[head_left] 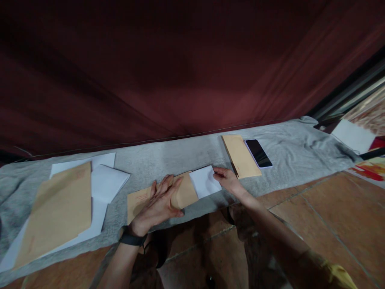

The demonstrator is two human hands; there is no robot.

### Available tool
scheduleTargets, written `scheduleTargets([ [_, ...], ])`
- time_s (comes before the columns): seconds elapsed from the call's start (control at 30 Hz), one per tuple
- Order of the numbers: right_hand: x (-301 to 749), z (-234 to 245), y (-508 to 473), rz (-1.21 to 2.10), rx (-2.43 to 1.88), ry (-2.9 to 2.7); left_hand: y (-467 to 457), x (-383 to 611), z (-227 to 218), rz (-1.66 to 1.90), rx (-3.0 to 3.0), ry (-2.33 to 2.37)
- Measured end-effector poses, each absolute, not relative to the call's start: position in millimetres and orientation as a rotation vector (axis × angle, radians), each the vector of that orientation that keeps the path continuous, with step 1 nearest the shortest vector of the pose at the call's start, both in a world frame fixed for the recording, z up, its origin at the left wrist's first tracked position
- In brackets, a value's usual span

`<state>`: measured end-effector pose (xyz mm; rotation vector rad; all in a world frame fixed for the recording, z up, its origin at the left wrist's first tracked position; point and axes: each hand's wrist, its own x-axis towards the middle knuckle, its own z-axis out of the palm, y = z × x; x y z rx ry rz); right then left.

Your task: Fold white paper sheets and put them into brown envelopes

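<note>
A brown envelope (185, 192) lies lengthwise on the grey cloth in front of me. Folded white paper (205, 181) sticks out of its right end, the rest of the sheet being hidden inside. My left hand (161, 200), with a dark band at the wrist, rests flat on the envelope with fingers spread. At the paper's outer right edge, my right hand (226, 179) pinches it between thumb and fingers.
Large brown envelopes (57, 208) lie over white sheets (104, 182) at the left. To the right are more brown envelopes (242, 156) and a phone (258, 153). A dark red curtain (192, 80) hangs behind the grey cloth (300, 152); floor tiles (327, 212) show in front.
</note>
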<state>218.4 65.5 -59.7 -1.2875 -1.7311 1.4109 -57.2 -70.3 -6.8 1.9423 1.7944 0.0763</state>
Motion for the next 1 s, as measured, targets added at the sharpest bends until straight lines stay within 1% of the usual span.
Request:
scheduleTargets([
  [0.23,207,-61,57,1.612,-1.273,-1.647,-68,-56,-6,0.111,1.933,1.794],
  [0.33,200,-61,52,1.578,-1.254,-1.72,-69,-56,-7,0.138,1.944,1.789],
  [0.5,191,-59,44,1.401,-1.225,-1.897,-71,-58,-9,0.188,1.976,1.777],
  [0.6,188,-57,40,1.329,-1.239,-1.91,-72,-58,-11,0.183,1.977,1.789],
  [0.8,187,-58,36,1.574,-1.209,-1.695,-73,-58,-15,0.193,2.053,1.832],
  [1.0,183,-55,37,1.528,-1.189,-1.709,-71,-54,-17,0.244,2.096,1.823],
])
